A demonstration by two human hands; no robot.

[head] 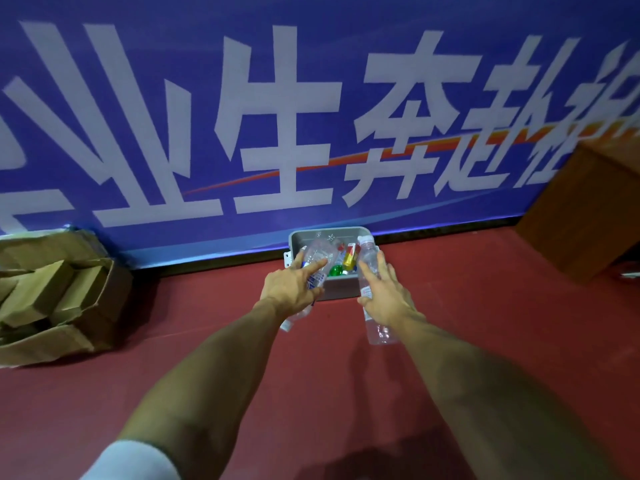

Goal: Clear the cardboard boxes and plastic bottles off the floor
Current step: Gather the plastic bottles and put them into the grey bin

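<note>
A blue banner (pixel 311 98) with big white characters fills the wall beyond both hands, and the red floor (pixel 242 358) spreads beneath and around them. Far out to the left of the left hand (pixel 294 287), a heap of torn cardboard boxes (pixel 55 296) sits at the banner's foot. Well off to the right of the right hand (pixel 386 297) stands a brown box-shaped object (pixel 581 216), too blurred to identify. Just ahead of both hands' fingertips a grey bin (pixel 329 234) rests on the floor by the wall, with a green item (pixel 336 270) and a red and yellow item (pixel 351 256) inside. The left hand grips a crumpled bottle (pixel 320 252), clear with a blue label, fingers curled round it and forefinger laid along it, its far end over the bin. The right hand holds a capped bottle (pixel 367 258), clear, thumb and spread fingers wrapped round its middle, its white cap by the bin's right rim and its base under the wrist
</note>
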